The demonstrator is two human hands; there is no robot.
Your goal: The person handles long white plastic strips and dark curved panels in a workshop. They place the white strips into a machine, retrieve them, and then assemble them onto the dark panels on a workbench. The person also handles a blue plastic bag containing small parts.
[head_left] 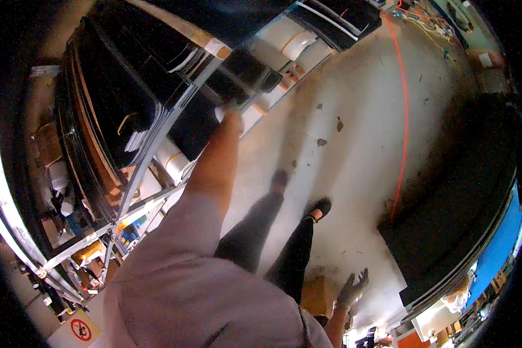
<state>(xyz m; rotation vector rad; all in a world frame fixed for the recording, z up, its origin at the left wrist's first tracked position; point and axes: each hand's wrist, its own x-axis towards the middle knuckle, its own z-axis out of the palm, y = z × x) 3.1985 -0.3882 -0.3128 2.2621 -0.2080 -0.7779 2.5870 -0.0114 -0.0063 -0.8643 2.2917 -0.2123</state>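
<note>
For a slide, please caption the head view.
Left hand raised beside a rack holding dark material, right hand low and open, red line along the pale floor.

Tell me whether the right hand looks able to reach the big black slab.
Probably yes: the right hand looks empty, and nothing visible stands between it and the big black slab; distance is uncertain.

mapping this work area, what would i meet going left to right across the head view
Round red-bordered sign → left hand → right shoe → right hand → red line on the floor → blue panel.
</note>
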